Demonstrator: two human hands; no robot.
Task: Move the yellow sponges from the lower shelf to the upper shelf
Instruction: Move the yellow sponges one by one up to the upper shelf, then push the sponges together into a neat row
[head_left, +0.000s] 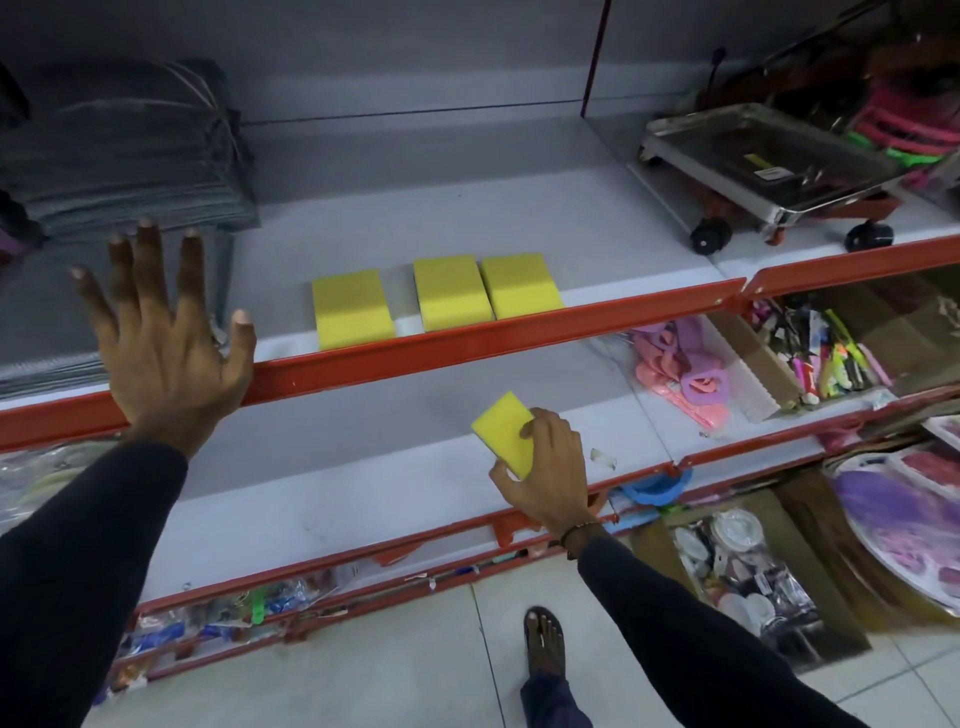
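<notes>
Three yellow sponges lie side by side on the upper shelf (649, 270) just behind its red front lip: one at the left (352, 307), one in the middle (451, 292) and one at the right (519, 285). My right hand (550, 470) grips a fourth yellow sponge (503, 430) above the lower shelf (332, 467), tilted, with thumb and fingers on its edges. My left hand (166, 338) is raised over the upper shelf's red lip at the left, fingers spread, holding nothing.
A grey folded stack (130, 156) fills the upper shelf's left. A metal tray on wheels (769, 166) stands at the upper right. Pink and purple packaged items (680, 374) and a box of pens (826, 353) sit right on the lower shelf. Plates and my sandalled foot (543, 642) are below.
</notes>
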